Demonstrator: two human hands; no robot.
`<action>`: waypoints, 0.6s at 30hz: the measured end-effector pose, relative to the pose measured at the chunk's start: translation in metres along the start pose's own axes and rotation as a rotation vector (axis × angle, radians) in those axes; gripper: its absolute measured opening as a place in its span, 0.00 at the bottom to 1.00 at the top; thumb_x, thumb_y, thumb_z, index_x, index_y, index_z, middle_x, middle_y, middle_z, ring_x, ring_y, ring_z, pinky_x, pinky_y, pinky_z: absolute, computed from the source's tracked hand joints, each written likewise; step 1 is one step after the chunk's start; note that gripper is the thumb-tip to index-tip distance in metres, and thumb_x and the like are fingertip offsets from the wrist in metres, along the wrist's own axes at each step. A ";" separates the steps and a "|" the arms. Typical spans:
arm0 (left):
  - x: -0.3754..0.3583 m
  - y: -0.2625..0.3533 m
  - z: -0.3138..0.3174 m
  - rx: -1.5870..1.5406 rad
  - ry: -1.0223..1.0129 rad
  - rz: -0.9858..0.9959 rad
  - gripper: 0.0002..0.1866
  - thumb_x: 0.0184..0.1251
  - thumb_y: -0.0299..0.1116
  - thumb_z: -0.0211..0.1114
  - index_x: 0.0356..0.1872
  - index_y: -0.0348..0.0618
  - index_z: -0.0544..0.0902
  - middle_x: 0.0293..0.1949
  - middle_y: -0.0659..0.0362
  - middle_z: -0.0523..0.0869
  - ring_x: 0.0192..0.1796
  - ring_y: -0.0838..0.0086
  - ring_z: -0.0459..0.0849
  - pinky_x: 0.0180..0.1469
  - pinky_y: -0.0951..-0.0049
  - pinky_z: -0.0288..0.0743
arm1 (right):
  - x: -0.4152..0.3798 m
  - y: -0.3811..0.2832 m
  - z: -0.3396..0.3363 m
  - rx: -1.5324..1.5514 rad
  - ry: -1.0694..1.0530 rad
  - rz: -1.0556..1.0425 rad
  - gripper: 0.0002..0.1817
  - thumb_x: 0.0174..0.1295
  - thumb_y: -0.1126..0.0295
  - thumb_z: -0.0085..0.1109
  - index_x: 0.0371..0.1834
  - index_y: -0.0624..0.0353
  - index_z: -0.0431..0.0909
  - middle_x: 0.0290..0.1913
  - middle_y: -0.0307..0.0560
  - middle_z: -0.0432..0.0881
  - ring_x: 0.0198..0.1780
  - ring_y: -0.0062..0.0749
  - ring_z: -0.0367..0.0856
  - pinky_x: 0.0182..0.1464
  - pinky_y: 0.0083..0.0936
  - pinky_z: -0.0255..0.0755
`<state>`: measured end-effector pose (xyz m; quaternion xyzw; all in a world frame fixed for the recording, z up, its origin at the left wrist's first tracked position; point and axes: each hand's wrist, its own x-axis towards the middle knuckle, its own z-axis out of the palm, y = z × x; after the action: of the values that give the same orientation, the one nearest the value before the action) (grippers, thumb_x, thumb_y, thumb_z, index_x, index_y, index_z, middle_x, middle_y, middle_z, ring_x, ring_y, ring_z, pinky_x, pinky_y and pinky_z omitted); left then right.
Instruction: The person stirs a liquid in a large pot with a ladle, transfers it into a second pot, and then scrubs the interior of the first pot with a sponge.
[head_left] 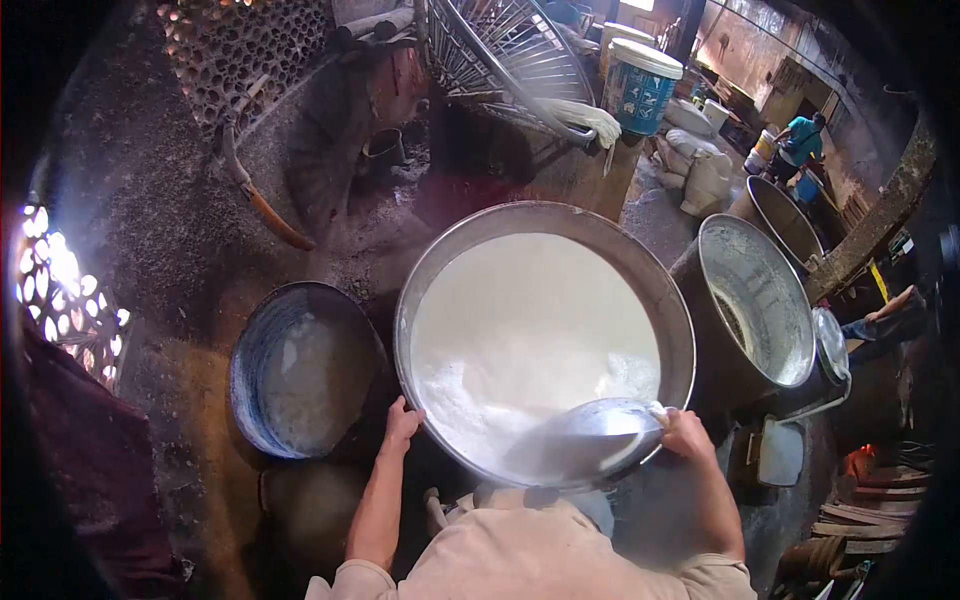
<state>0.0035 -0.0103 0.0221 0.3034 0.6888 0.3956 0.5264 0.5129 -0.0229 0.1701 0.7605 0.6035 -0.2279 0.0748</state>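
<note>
In front of me stands a large round metal vat [680,300] filled with milky white liquid [530,310], frothy along its near side. My left hand [404,422] is closed on the vat's near left rim. At the near right, my right hand [685,435] grips the edge of a shiny metal basin [605,418], which is tilted and low over the liquid. The basin's lower part blends into the pale liquid and froth.
A blue-rimmed tub [240,385] of cloudy liquid stands at left. On the right are a tall metal drum [800,340], another drum [800,225] and stacked firewood [870,525] by a fire. A blue bucket [640,95] and white sacks [705,175] sit behind; a person [800,140] is farther back.
</note>
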 end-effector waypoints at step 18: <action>0.013 -0.018 0.006 -0.014 0.129 0.038 0.26 0.50 0.20 0.62 0.55 0.32 0.74 0.49 0.50 0.83 0.50 0.66 0.80 0.52 0.71 0.71 | 0.164 0.012 0.073 0.226 0.393 0.070 0.16 0.47 0.71 0.57 0.40 0.64 0.76 0.33 0.63 0.82 0.33 0.53 0.84 0.34 0.42 0.80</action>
<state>0.0056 -0.0074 -0.0002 0.2865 0.7126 0.4291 0.4753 0.5326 0.0902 0.0322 0.8143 0.5503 -0.1389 -0.1219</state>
